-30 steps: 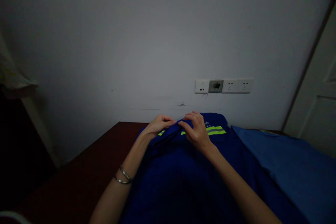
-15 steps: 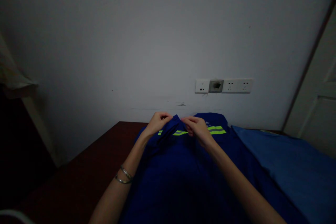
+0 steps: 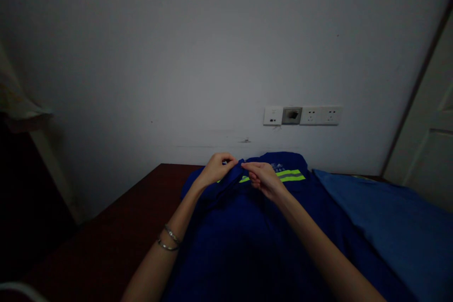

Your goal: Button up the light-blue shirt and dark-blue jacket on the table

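Observation:
A dark blue work jacket (image 3: 233,226) with a yellow-green and grey reflective stripe (image 3: 292,175) and white printing lies spread out in front of me. My left hand (image 3: 219,167) pinches a raised edge of the blue cloth between thumb and fingers. Facing it, my right hand (image 3: 262,175) pinches the same edge with thumb and forefinger, its other fingers curled in. The fingertips of both hands are close together over the stripe. Two silver bangles (image 3: 170,238) circle my left wrist. Much of the jacket's near part is lost in shadow.
Under the jacket is a dark red-brown tabletop (image 3: 141,203), its far edge against a grey-white wall (image 3: 212,56). A lighter blue cloth (image 3: 392,217) lies at the right. Sockets (image 3: 300,116) are set in the wall, and a pale panelled door (image 3: 432,151) stands at far right.
My left hand has shifted slightly right, closer to my right hand. The pinched cloth edge sits a little lower, and more of the white printing shows.

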Demonstrator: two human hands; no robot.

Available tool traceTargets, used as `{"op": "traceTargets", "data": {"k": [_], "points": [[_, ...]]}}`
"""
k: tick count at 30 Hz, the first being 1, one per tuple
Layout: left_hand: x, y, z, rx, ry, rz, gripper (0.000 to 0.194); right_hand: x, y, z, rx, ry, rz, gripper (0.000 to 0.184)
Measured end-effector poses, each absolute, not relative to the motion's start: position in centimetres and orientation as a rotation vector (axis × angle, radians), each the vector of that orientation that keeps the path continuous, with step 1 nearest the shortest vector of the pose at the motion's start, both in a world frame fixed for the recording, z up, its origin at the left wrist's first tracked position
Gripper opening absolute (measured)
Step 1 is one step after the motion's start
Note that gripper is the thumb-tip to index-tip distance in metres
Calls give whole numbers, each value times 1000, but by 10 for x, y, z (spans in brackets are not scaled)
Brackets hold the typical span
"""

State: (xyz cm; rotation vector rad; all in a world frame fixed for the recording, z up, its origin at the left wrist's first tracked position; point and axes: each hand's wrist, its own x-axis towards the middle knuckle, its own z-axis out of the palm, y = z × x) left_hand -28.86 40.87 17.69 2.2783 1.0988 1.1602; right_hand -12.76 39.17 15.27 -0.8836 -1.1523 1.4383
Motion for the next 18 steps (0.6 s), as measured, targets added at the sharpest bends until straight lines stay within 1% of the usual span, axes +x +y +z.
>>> {"op": "traceTargets", "data": {"k": [8,18], "points": [[-292,408,178,2390,1067,1081,21,-128,392,153,-934,-1240,1438,25],[-299,411,177,2363,1052,1088,20,-128,391,152,-897,-1375,1434,30]]}}
